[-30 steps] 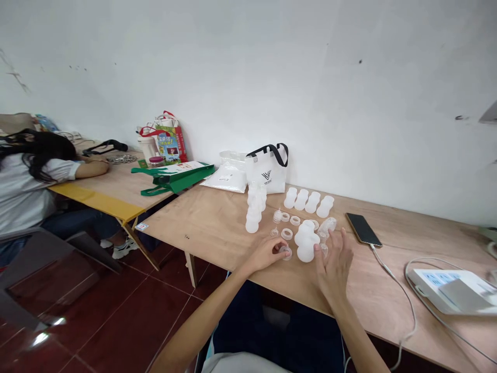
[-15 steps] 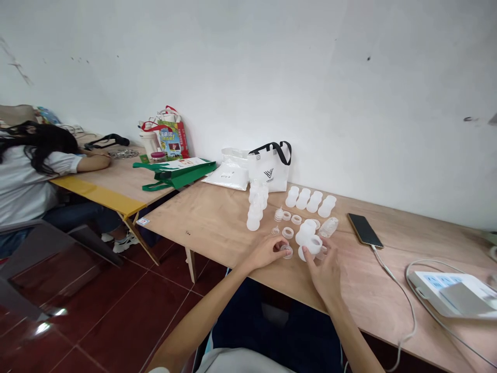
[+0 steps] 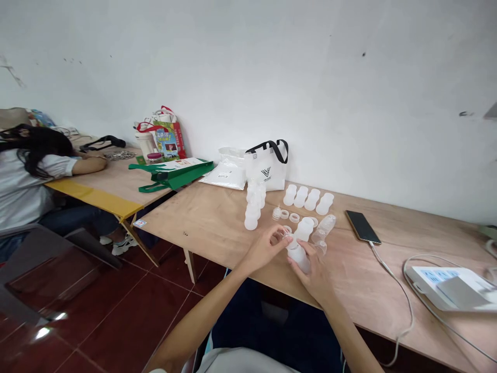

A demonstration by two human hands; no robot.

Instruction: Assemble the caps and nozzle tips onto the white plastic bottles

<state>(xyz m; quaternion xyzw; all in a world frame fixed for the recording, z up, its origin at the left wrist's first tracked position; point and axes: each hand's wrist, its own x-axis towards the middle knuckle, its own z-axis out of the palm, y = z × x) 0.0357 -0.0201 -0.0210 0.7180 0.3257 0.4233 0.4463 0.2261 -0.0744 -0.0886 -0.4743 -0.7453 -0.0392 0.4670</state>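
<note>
A frosted white baby bottle (image 3: 298,257) is gripped by my right hand (image 3: 317,274), tilted a little toward the left. At its mouth, the fingers of my left hand (image 3: 267,247) are closed around a clear nipple ring (image 3: 290,240). Just behind stands another frosted bottle (image 3: 304,229). Beyond my hands lie loose collar rings (image 3: 294,217) and a clear nipple (image 3: 277,213). Transparent caps (image 3: 324,226) lie to the right. A row of several bottles (image 3: 308,199) stands at the back, with a second row (image 3: 252,213) on the left.
A phone (image 3: 363,227) on a white cable and a white box-like device (image 3: 452,290) occupy the right side. Behind are a white tote bag (image 3: 267,173), a plastic pouch (image 3: 227,173) and a green bag (image 3: 182,175). A person (image 3: 34,171) leans on the neighbouring table.
My right hand has brought the bottle left and down, with its mouth toward my left hand. My left hand has lifted the nipple ring from the table to the bottle's mouth.
</note>
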